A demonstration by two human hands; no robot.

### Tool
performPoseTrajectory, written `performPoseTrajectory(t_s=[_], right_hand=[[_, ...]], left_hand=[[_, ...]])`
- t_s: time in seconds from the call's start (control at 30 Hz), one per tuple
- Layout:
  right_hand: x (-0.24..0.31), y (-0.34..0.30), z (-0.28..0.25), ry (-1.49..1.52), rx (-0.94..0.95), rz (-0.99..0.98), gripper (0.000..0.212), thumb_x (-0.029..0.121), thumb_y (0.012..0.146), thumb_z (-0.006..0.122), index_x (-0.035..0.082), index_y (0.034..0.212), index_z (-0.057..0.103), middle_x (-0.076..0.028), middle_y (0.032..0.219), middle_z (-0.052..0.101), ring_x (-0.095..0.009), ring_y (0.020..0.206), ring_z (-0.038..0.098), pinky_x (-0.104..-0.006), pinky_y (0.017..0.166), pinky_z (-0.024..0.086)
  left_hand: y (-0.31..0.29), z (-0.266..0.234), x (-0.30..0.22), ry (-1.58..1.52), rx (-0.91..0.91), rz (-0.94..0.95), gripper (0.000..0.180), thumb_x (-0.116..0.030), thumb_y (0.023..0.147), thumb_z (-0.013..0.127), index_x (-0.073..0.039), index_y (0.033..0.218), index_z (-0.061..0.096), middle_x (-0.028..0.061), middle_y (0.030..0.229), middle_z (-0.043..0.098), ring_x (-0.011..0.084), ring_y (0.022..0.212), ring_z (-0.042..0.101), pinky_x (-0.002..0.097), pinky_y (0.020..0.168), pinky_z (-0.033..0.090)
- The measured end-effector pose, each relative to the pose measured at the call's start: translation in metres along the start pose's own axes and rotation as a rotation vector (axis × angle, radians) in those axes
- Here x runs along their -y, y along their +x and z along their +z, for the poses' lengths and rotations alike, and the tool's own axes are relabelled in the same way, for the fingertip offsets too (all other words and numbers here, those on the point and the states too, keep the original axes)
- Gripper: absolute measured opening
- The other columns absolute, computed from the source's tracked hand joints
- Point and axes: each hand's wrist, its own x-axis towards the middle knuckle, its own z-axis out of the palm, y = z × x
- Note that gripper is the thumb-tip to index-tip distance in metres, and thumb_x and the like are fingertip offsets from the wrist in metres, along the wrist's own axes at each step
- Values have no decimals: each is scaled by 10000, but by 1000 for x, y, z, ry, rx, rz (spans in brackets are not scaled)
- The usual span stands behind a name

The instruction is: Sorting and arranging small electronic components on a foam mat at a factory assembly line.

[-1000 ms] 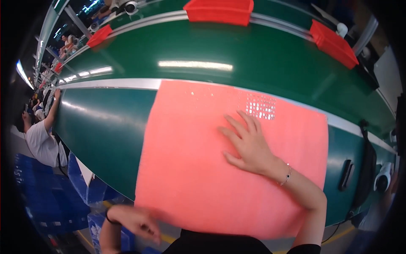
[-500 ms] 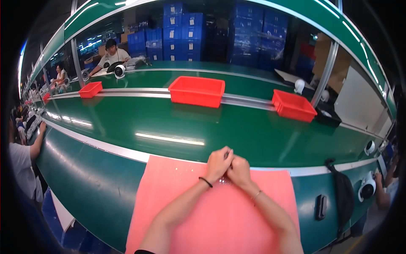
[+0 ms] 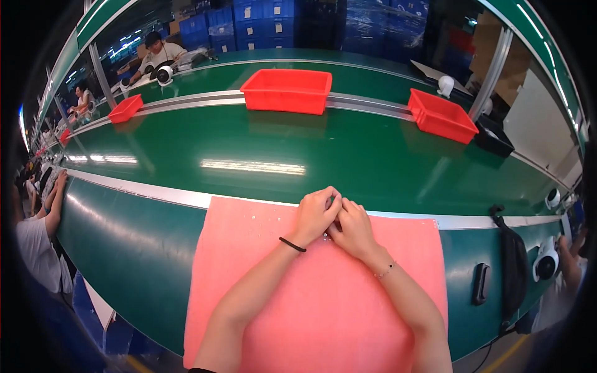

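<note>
My left hand (image 3: 316,216), with a black band on its wrist, is closed in a pinch over the far edge of a pink foam sheet (image 3: 298,311). Against it rests my right hand (image 3: 353,231), a thin bracelet on its wrist and its fingers bent inward. The fingertips of both hands meet; whatever they hold is hidden or too small to make out. Small shiny bits (image 3: 326,237) lie on the sheet under the hands. More tiny bits (image 3: 267,218) are scattered left of my left wrist.
Red bins (image 3: 286,99) line a metal rail beyond the green belt (image 3: 186,137). To the right lie a dark oblong object (image 3: 481,283), a black pouch (image 3: 513,267) and a white camera-like device (image 3: 546,261) by another person's hand. Co-workers sit left and across.
The view has tilted downward, so bins and belt appear higher. My hands stay together at the sheet's far edge; the right hand's fingers have shifted and show more of its back.
</note>
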Motion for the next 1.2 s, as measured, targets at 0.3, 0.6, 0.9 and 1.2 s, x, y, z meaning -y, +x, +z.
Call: performPoseTrajectory(t_s=[0.3,0.6,0.9,1.2], right_hand=[[2,-1,-3,3,29,21,177,109,729,666,5,857,602,-104,861,561,-280,827,549,-396,718,408],[0,1,-1,25,20,11,176,96,724,654,9,869,607,-104,858,560,-276,811,548,-399,692,399],[3,2,-4,39,25,16,166,77,746,647,-9,874,587,-121,867,557,-304,822,546,-413,717,416],[-2,-2,0,3,7,4,144,57,735,619,4,866,591,-120,880,564,-300,840,553,-409,727,414]], left_hand=[[-1,0,-1,-14,-8,42,204,-175,897,571,19,838,588,109,601,537,169,519,489,317,503,391],[1,-3,-1,-9,12,-36,186,-197,860,583,-15,844,618,139,654,597,267,573,580,375,531,438],[0,-4,-4,-24,17,-43,189,-195,865,587,-10,860,627,142,668,603,249,571,578,364,530,437],[-1,-3,-2,-17,37,-37,201,-172,905,562,17,850,598,79,600,526,116,534,485,288,494,384]])
